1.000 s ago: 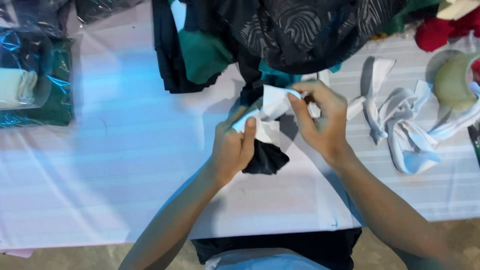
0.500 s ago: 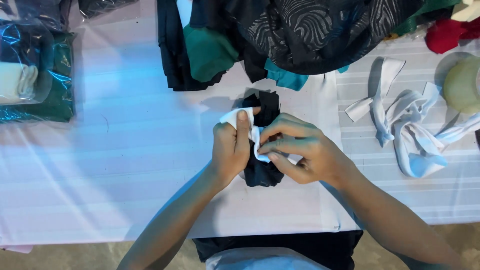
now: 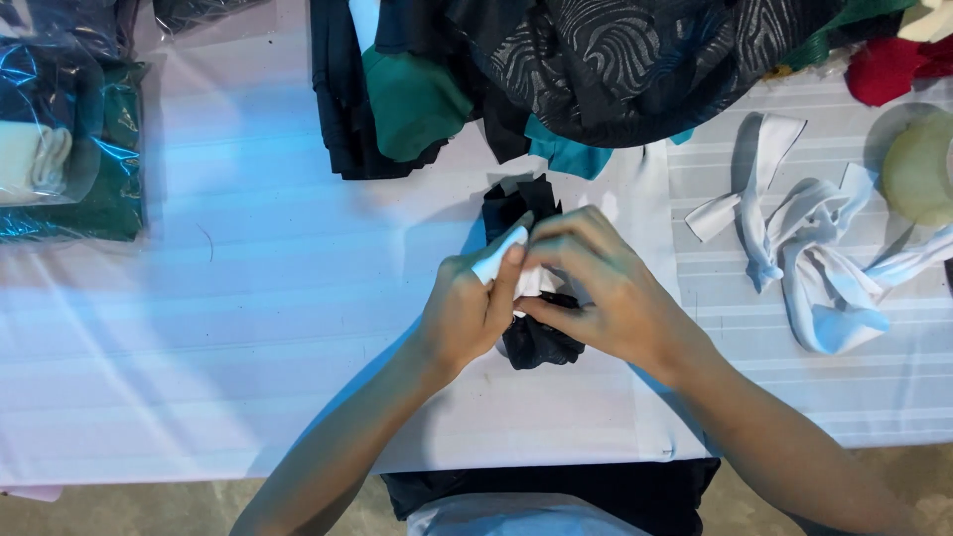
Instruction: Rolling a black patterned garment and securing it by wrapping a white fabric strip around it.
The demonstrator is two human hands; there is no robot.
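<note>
While hands (image 3: 536, 293) pinch white strip (image 3: 499, 254) | clear bag (image 3: 69, 139): folded cloth

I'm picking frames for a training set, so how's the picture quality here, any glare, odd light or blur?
Head view: a bluish-white wash of light bleaches the left of the table; the plastic-wrapped bundle at far left throws shiny glare; the left hand and right hand, closed on the white strip, look soft-edged; the arms cast a faint shadow.
</note>
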